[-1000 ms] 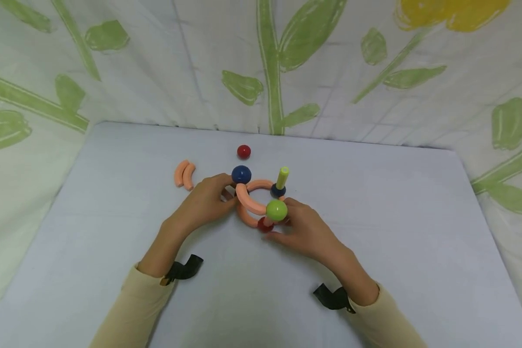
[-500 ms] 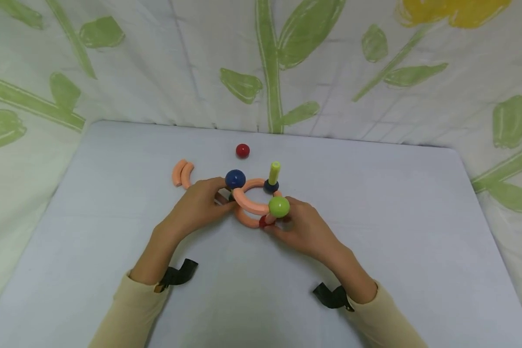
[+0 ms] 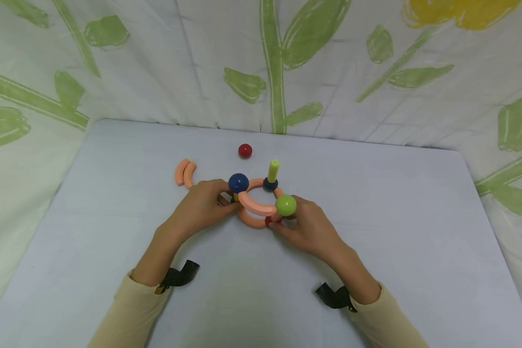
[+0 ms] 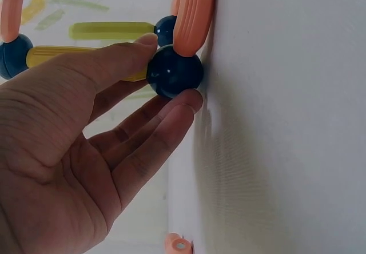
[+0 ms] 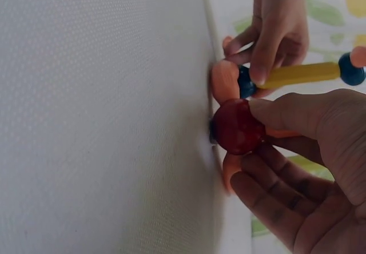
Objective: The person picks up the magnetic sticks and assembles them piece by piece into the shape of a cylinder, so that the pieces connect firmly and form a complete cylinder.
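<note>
A small toy frame stands mid-table: an orange ring (image 3: 250,220) of curved pieces joined by balls, and a raised orange arc (image 3: 255,205) running from a blue ball (image 3: 238,182) to a green ball (image 3: 285,205). At its back, a yellow-green stick (image 3: 273,170) stands upright on another dark blue ball (image 3: 270,184). My left hand (image 3: 227,195) pinches a low dark blue ball (image 4: 174,71) between thumb and fingers, under a yellow stick (image 4: 86,56). My right hand (image 3: 279,223) pinches the ring's red ball (image 5: 237,127) at table level.
A loose red ball (image 3: 245,151) lies behind the frame. Two spare orange curved pieces (image 3: 184,173) lie side by side at the left. The pale table (image 3: 417,232) ends at a leaf-printed cloth (image 3: 156,63) behind and at both sides.
The raised arc has shifted slightly: the green ball moved right and the blue ball sank a little. Both hands kept their hold on the frame.
</note>
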